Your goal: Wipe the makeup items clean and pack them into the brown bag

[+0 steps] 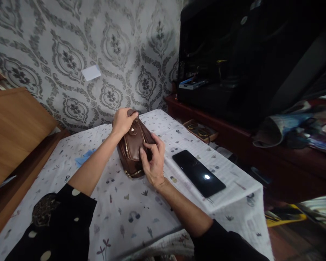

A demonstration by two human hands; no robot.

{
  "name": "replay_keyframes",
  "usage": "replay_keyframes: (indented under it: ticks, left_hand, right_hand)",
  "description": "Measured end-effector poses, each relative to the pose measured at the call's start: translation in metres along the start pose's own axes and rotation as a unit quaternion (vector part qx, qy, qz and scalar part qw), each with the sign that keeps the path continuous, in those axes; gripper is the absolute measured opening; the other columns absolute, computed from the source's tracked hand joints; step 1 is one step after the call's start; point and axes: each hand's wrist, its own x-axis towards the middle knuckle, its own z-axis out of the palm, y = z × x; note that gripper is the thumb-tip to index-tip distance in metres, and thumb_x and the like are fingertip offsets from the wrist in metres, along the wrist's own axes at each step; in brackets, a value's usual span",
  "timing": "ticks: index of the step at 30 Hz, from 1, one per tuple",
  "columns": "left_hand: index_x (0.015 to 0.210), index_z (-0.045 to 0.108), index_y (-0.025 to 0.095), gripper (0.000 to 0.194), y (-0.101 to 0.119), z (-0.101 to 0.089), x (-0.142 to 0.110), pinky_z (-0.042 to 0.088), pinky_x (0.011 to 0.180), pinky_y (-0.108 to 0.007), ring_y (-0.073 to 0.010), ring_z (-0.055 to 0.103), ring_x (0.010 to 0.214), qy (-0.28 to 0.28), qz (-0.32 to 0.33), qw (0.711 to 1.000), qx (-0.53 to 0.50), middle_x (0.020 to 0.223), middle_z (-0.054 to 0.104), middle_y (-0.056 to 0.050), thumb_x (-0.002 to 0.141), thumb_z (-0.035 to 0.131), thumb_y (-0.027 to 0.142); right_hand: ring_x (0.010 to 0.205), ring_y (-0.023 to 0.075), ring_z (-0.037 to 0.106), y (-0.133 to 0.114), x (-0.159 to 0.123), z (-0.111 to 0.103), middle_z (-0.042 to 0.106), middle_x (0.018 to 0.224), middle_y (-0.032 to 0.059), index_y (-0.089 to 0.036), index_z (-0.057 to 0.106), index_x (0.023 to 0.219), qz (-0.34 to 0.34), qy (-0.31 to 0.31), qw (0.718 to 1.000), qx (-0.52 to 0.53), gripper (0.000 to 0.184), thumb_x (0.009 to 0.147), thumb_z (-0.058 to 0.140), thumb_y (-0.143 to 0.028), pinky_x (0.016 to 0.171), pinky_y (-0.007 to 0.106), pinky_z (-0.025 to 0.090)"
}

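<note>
A brown leather bag [134, 145] with gold zips and a round stud stands on a patterned white cloth. My left hand [123, 121] is closed around its far upper end, thumb over the top. At the bag's right side is my right hand [154, 159], its fingers bent and its thumb pressed to the leather beside a zip. Whether a zip pull is between those fingertips is hidden. Right of my right hand, a black phone [198, 172] lies flat on the cloth, a bright light reflected in its screen.
The cloth [136, 232] covers a table against a patterned wall. A crumpled blue item [84, 157] lies behind my left forearm. A wooden board [19, 130] rises at left. A large dark television [233, 65] stands at right, above a small open box [199, 130].
</note>
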Motion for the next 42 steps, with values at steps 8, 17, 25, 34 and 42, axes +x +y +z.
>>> replay_keyframes:
  ticks: [8,17,25,34,42]
  left_hand:
    - [0.112,0.069,0.021,0.026,0.007,-0.008,-0.045,0.045,0.092,-0.039,-0.0294,0.061,0.108,-0.028,0.099,0.978,0.180,0.114,0.071,-0.008,0.095,0.051,0.028]
    - [0.123,0.063,0.020,0.032,0.011,0.005,-0.077,0.041,0.101,-0.053,-0.0350,0.055,0.118,0.033,0.094,0.965,0.241,0.124,0.068,-0.013,0.099,0.042,0.026]
    - [0.121,0.063,0.020,0.033,0.012,0.007,-0.080,0.038,0.102,-0.054,-0.0350,0.057,0.113,0.048,0.123,0.954,0.271,0.116,0.070,-0.014,0.099,0.038,0.022]
    - [0.123,0.061,0.018,0.036,0.015,0.008,-0.081,0.036,0.105,-0.055,-0.0355,0.057,0.115,0.044,0.128,0.947,0.292,0.114,0.069,-0.015,0.098,0.035,0.015]
    - [0.124,0.061,0.017,0.037,0.016,0.010,-0.081,0.036,0.107,-0.056,-0.0357,0.057,0.115,0.042,0.133,0.939,0.315,0.114,0.069,-0.014,0.098,0.035,0.015]
  right_hand:
    - [0.134,0.0296,0.048,0.001,0.001,0.003,0.050,0.139,0.0172,-0.022,0.056,0.107,0.013,0.013,1.000,-0.012,0.012,0.098,0.049,-0.027,0.110,0.056,0.042]
    - [0.134,0.0263,0.048,0.004,0.007,-0.001,0.052,0.136,0.0159,-0.021,0.052,0.120,0.046,0.016,0.999,0.024,0.022,0.100,0.046,-0.030,0.113,0.053,0.040]
    - [0.123,0.0262,0.056,0.011,0.011,-0.001,0.060,0.128,0.0145,-0.019,0.050,0.130,0.133,0.006,0.990,0.055,0.033,0.102,0.043,-0.036,0.110,0.051,0.043]
    - [0.111,0.0233,0.063,0.020,0.018,-0.004,0.067,0.117,0.0104,-0.022,0.055,0.118,0.158,0.036,0.984,0.079,0.025,0.102,0.044,-0.038,0.102,0.047,0.048]
    - [0.110,0.0248,0.063,0.020,0.019,-0.005,0.067,0.117,0.0111,-0.021,0.054,0.117,0.188,0.043,0.977,0.095,0.030,0.099,0.048,-0.045,0.101,0.049,0.048]
